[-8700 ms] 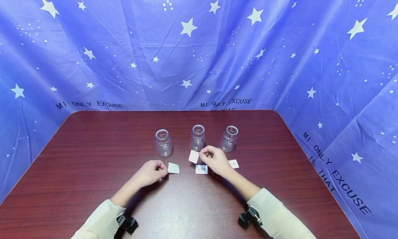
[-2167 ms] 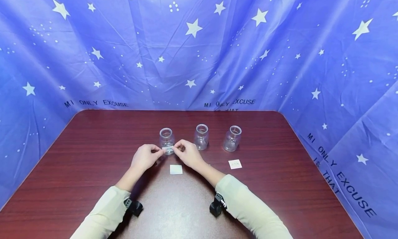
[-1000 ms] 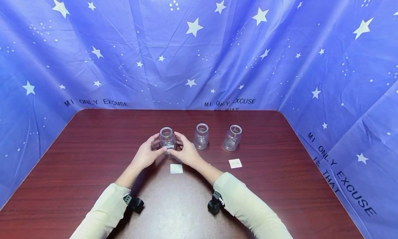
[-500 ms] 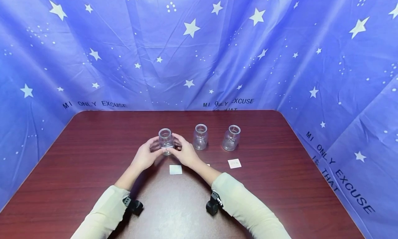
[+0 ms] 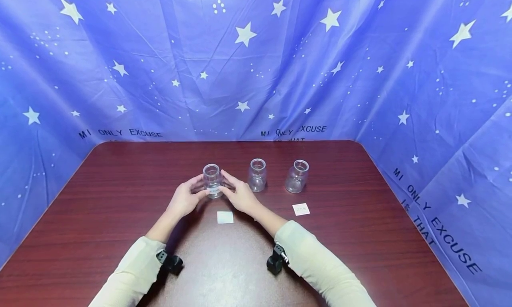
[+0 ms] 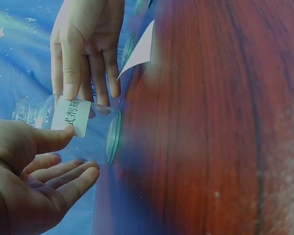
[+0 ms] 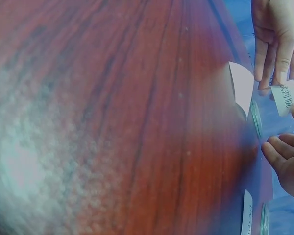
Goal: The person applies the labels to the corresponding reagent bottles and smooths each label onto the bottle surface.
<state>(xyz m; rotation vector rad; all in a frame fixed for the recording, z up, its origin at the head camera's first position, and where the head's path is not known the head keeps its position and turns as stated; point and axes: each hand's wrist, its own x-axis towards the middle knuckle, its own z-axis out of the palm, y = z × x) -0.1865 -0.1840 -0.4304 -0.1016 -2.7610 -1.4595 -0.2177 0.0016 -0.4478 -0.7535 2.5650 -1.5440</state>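
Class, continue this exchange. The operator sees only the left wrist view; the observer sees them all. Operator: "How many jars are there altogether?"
Observer: Three in a row: the labelled jar, a middle jar and a right-end jar.

Operator: Is there any paper in front of that last one?

Observer: Yes, the head view shows a white slip there, with writing too small to read.

Operator: Do the middle and right-end jars have lids?

Observer: No, the head view shows both mouths open.
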